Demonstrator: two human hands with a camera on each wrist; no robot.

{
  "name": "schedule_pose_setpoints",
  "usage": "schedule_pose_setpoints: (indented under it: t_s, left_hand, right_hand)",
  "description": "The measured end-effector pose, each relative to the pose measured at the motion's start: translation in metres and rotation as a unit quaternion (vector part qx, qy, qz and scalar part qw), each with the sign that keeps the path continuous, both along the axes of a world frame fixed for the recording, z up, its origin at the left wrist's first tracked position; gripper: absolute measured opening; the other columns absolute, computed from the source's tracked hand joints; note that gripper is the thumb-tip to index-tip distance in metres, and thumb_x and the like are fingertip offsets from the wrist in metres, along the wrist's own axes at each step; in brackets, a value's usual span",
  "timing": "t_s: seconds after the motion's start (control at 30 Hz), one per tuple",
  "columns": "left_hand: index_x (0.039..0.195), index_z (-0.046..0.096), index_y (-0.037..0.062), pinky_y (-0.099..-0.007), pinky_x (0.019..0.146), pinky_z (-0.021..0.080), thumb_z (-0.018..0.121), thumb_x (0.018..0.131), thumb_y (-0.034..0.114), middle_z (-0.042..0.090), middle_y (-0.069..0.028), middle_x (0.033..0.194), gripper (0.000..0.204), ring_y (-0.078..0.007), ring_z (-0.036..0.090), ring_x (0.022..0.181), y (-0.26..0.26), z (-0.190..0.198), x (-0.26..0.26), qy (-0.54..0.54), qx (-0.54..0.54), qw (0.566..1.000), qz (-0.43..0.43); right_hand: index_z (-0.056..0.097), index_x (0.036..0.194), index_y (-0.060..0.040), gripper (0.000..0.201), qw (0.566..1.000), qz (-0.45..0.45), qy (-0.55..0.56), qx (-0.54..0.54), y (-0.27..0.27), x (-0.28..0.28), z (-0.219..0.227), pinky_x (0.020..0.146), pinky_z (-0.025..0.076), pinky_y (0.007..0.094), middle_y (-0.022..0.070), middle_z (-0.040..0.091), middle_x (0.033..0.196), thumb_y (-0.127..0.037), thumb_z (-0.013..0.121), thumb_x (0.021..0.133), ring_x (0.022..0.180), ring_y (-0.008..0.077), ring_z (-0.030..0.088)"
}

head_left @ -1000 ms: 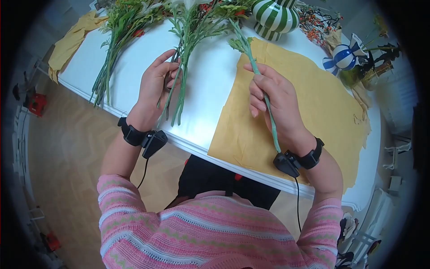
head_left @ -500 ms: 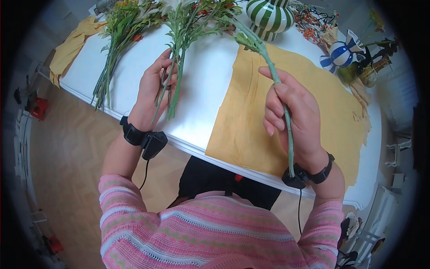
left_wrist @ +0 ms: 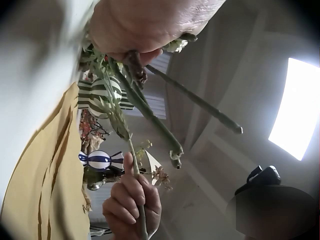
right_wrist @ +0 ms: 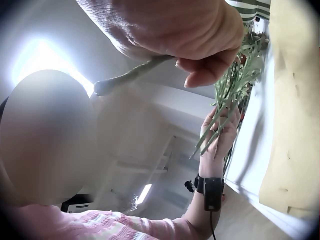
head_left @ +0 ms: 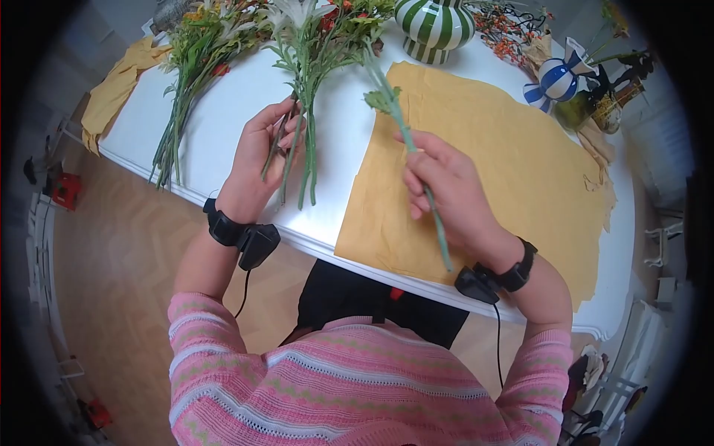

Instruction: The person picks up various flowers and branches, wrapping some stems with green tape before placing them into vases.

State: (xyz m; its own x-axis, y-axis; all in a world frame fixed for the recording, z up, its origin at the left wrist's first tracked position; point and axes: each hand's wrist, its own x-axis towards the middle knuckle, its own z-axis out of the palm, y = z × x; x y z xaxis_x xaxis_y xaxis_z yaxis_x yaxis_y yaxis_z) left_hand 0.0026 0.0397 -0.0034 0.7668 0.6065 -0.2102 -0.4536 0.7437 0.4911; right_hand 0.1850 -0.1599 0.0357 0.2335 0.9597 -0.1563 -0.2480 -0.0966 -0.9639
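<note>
My left hand (head_left: 259,152) holds a bunch of flowers (head_left: 311,123) by its green and brown stems, over the white table. White lily-like blooms and red flowers show at the bunch's far end. In my right hand (head_left: 450,182) a single thick green flower stem (head_left: 391,95) is gripped between thumb and fingers, its cut end pointing back toward the wrist. One small leafy tuft sits partway up that stem; its top overlaps the foliage beside the bunch. In the left wrist view, the bunch's cut stem ends (left_wrist: 172,150) stick out below the left palm.
A sheet of tan wrapping paper (head_left: 491,171) lies under my right hand. Another bunch (head_left: 178,123) rests on the table (head_left: 223,104) at left, near crumpled paper (head_left: 123,82). Behind stand a green-striped vase (head_left: 435,26), red-berried branches (head_left: 509,44) and a blue-striped vase (head_left: 558,79).
My right hand first swung right and toward me with the stem, then moved back left toward the bunch. The left hand keeps its hold and has shifted only slightly.
</note>
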Motion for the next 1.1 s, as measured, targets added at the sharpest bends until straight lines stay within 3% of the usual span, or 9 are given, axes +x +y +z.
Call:
schedule_pose_setpoints:
  t_s: [0.1, 0.17, 0.23, 0.4, 0.47, 0.6, 0.67, 0.77, 1.1]
  left_hand:
    - [0.094, 0.056, -0.0027, -0.0179, 0.042, 0.035, 0.057, 0.092, 0.011, 0.052, -0.0025, 0.07, 0.014, -0.0073, 0.044, 0.054, 0.001, -0.006, 0.003, 0.024, 0.032, 0.999, -0.011]
    - [0.095, 0.056, -0.0027, -0.0167, 0.046, 0.042, 0.057, 0.092, 0.011, 0.055, -0.0029, 0.074, 0.014, -0.0077, 0.049, 0.059, -0.008, -0.003, 0.006, 0.039, 0.025, 0.999, 0.003]
    - [0.099, 0.055, -0.0026, -0.0173, 0.053, 0.049, 0.057, 0.092, 0.011, 0.057, -0.0037, 0.079, 0.015, -0.0082, 0.054, 0.065, -0.01, -0.007, 0.008, 0.06, 0.012, 0.998, -0.029]
    - [0.123, 0.045, -0.0035, -0.0235, 0.061, 0.054, 0.055, 0.093, 0.01, 0.059, -0.0074, 0.093, 0.034, -0.0114, 0.058, 0.073, -0.023, -0.009, 0.016, 0.064, 0.088, 0.994, -0.011]
    - [0.133, 0.039, -0.0044, -0.0256, 0.064, 0.056, 0.054, 0.093, 0.008, 0.06, -0.0098, 0.099, 0.044, -0.0136, 0.061, 0.076, -0.027, -0.007, 0.017, 0.104, 0.133, 0.986, 0.006]
    - [0.137, 0.034, -0.005, -0.027, 0.066, 0.056, 0.055, 0.092, 0.007, 0.061, -0.0121, 0.104, 0.051, -0.0151, 0.063, 0.08, -0.032, -0.004, 0.018, 0.14, 0.16, 0.977, -0.032]
    - [0.138, 0.032, -0.0056, -0.0277, 0.067, 0.056, 0.057, 0.091, 0.007, 0.062, -0.0137, 0.106, 0.055, -0.0157, 0.064, 0.081, -0.04, 0.0, 0.022, 0.156, 0.182, 0.97, -0.032]
    - [0.138, 0.033, -0.0055, -0.0282, 0.068, 0.055, 0.06, 0.089, 0.006, 0.065, -0.0137, 0.105, 0.057, -0.0155, 0.064, 0.081, -0.045, 0.0, 0.025, 0.16, 0.194, 0.967, -0.032]
    - [0.134, 0.039, -0.0053, -0.0259, 0.062, 0.052, 0.063, 0.088, 0.005, 0.067, -0.0129, 0.1, 0.054, -0.0133, 0.062, 0.075, -0.041, -0.007, 0.025, 0.194, 0.24, 0.951, -0.006]
  right_hand:
    - [0.038, 0.132, 0.0091, 0.049, 0.998, 0.04, -0.054, -0.015, 0.011, -0.003, -0.017, 0.051, 0.046, 0.0257, 0.0043, 0.053, 0.071, -0.012, 0.052, 0.09, 0.056, 0.0095, 0.051]
    - [0.04, 0.131, 0.0077, 0.051, 0.973, 0.06, -0.218, -0.038, 0.019, -0.007, -0.02, 0.058, 0.049, 0.0312, 0.0076, 0.056, 0.075, -0.016, 0.055, 0.088, 0.063, 0.0146, 0.057]
    - [0.043, 0.129, 0.0065, 0.05, 0.958, 0.062, -0.28, -0.023, 0.031, -0.002, -0.036, 0.065, 0.05, 0.0337, 0.01, 0.058, 0.082, -0.017, 0.058, 0.087, 0.068, 0.0188, 0.059]
    - [0.05, 0.121, 0.0031, 0.046, 0.897, 0.037, -0.44, -0.01, 0.032, -0.002, -0.041, 0.079, 0.048, 0.0381, 0.0159, 0.058, 0.103, -0.02, 0.063, 0.083, 0.082, 0.0293, 0.062]
    - [0.052, 0.119, 0.0017, 0.044, 0.844, -0.03, -0.531, 0.072, 0.032, -0.001, -0.044, 0.079, 0.048, 0.0382, 0.0164, 0.055, 0.11, -0.021, 0.063, 0.083, 0.083, 0.0305, 0.062]
    - [0.055, 0.116, 0.0014, 0.042, 0.842, -0.076, -0.524, 0.104, 0.042, -0.001, -0.034, 0.077, 0.048, 0.0383, 0.0152, 0.059, 0.104, -0.024, 0.062, 0.084, 0.082, 0.0301, 0.062]
    - [0.058, 0.113, 0.001, 0.041, 0.908, -0.044, -0.413, 0.05, 0.048, -0.004, -0.03, 0.072, 0.049, 0.0388, 0.0133, 0.063, 0.092, -0.027, 0.064, 0.083, 0.079, 0.029, 0.063]
    - [0.06, 0.112, 0.0012, 0.043, 0.913, -0.02, -0.407, -0.001, 0.056, -0.006, -0.034, 0.067, 0.049, 0.0379, 0.0104, 0.065, 0.077, -0.029, 0.066, 0.081, 0.073, 0.0265, 0.064]
    - [0.06, 0.108, 0.0022, 0.032, 0.975, -0.018, -0.218, 0.028, 0.06, 0.013, -0.053, 0.06, 0.048, 0.0279, 0.0067, 0.068, 0.074, -0.016, 0.058, 0.082, 0.062, 0.014, 0.062]
